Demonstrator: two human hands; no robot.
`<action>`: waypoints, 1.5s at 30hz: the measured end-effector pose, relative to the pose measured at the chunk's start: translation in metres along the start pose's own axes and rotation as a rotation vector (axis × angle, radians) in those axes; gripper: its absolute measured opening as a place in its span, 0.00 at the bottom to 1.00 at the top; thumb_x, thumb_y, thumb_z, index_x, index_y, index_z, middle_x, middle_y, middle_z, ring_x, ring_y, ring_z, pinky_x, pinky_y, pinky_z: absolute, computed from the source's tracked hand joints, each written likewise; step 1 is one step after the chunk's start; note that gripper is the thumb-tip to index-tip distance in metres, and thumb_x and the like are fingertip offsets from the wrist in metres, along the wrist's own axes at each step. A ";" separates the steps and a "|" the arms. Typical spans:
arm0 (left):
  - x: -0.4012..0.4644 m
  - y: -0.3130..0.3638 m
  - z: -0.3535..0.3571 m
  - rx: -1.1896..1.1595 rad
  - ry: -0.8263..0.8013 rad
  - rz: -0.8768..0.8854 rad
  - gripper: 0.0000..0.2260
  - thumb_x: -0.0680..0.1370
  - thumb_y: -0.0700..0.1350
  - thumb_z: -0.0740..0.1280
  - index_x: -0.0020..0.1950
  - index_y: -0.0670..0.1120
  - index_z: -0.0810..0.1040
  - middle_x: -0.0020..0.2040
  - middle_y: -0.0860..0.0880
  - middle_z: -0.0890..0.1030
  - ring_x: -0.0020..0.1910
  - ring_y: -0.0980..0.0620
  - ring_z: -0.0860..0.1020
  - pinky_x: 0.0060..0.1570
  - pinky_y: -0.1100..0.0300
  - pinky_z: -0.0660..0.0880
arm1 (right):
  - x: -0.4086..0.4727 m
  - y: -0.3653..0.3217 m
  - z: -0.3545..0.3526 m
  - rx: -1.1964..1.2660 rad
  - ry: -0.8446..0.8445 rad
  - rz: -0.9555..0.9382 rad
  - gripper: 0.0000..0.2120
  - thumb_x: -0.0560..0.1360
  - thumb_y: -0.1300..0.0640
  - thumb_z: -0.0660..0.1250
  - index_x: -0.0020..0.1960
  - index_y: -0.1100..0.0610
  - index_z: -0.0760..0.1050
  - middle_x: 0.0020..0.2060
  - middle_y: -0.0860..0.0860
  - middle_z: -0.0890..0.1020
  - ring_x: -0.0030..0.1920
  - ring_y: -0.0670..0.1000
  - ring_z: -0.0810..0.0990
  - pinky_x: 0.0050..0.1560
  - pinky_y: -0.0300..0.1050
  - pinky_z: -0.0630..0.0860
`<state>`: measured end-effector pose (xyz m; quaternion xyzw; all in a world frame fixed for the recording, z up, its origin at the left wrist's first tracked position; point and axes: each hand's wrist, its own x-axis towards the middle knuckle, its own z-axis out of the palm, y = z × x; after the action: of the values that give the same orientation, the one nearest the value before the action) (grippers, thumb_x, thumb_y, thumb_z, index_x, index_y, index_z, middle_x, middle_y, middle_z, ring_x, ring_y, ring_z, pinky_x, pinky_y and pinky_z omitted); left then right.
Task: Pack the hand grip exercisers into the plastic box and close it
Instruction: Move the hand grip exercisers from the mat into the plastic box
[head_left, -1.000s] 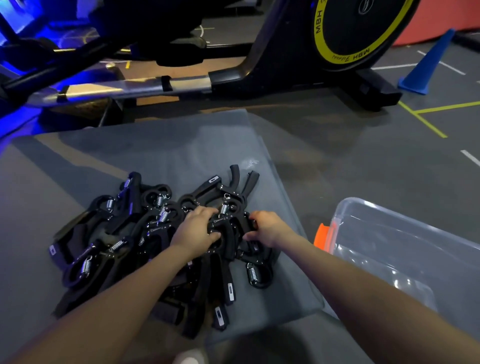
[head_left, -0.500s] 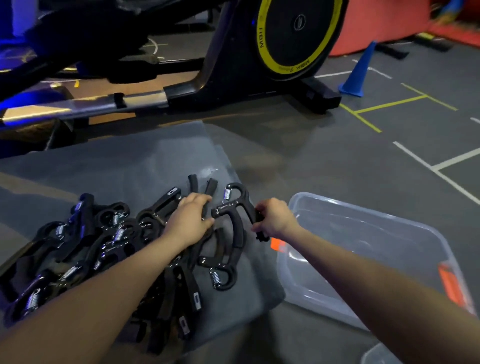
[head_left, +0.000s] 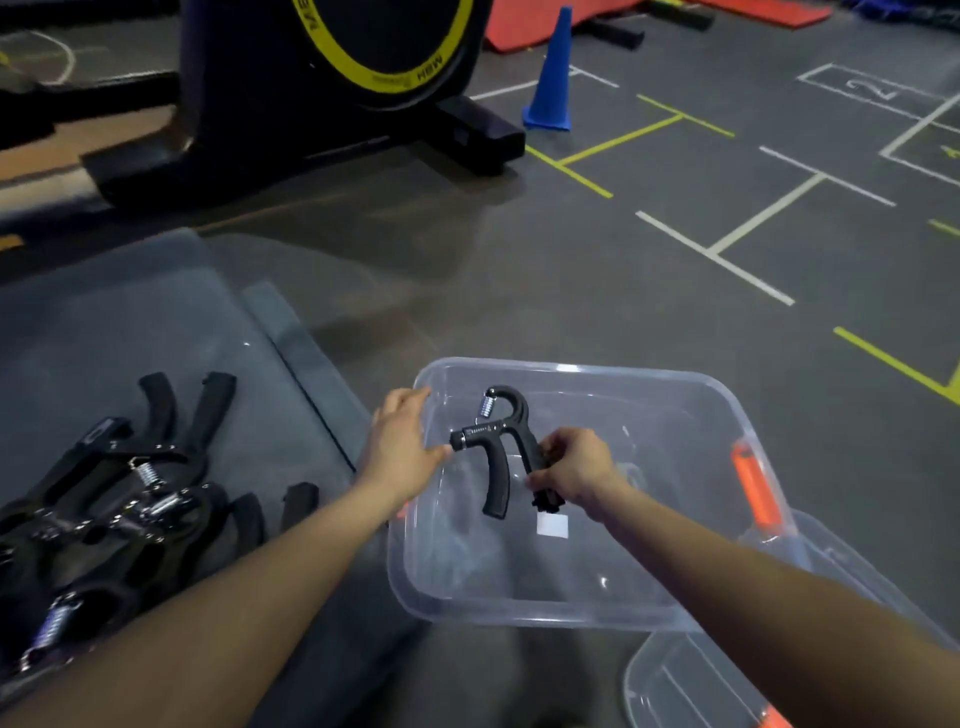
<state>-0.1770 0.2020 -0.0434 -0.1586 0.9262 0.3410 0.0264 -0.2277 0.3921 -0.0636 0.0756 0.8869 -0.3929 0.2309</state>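
**A:** Your right hand has its fingers pinched shut on one handle of the black spring-loaded hand grip exerciser, and you hold it just above the open clear plastic box, inside its rim. Why by one handle only?

**B:** Probably so the other handle and the spring end hang free and you can lay it flat on the box floor. What is your left hand doing?

**A:** It is open, fingers spread, holding nothing; its fingertips sit at the exerciser's adjustment knob, over the box's near-left rim. I cannot tell whether they touch. It looks set to steady the piece.

**B:** And the rest?

**A:** The heap of black exercisers lies on the grey mat left of the box, so you have many trips ahead. The box looks empty apart from a white label. The clear lid with orange clasp waits on the floor at the box's near-right corner.
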 end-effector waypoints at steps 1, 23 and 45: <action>0.003 -0.003 0.005 0.013 0.004 -0.008 0.32 0.73 0.43 0.71 0.74 0.47 0.61 0.70 0.49 0.64 0.68 0.46 0.64 0.67 0.57 0.63 | 0.008 0.008 0.007 0.014 -0.012 0.031 0.15 0.60 0.69 0.77 0.38 0.56 0.75 0.33 0.54 0.80 0.31 0.54 0.81 0.37 0.48 0.82; 0.019 -0.031 0.029 -0.115 0.197 0.046 0.29 0.76 0.41 0.67 0.75 0.45 0.60 0.69 0.49 0.65 0.70 0.51 0.63 0.62 0.73 0.54 | 0.076 0.066 0.103 0.105 -0.140 0.299 0.18 0.62 0.70 0.76 0.30 0.56 0.68 0.36 0.53 0.77 0.41 0.50 0.75 0.53 0.49 0.79; -0.063 -0.100 -0.098 0.163 0.041 -0.093 0.18 0.74 0.41 0.68 0.64 0.43 0.74 0.61 0.42 0.74 0.62 0.44 0.73 0.66 0.55 0.68 | -0.044 -0.118 0.101 0.265 -0.054 -0.361 0.13 0.71 0.72 0.65 0.55 0.67 0.76 0.39 0.53 0.76 0.43 0.50 0.74 0.40 0.37 0.70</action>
<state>-0.0802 0.0844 -0.0207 -0.2058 0.9428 0.2596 0.0360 -0.1906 0.2398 -0.0235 -0.0653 0.8201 -0.5430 0.1683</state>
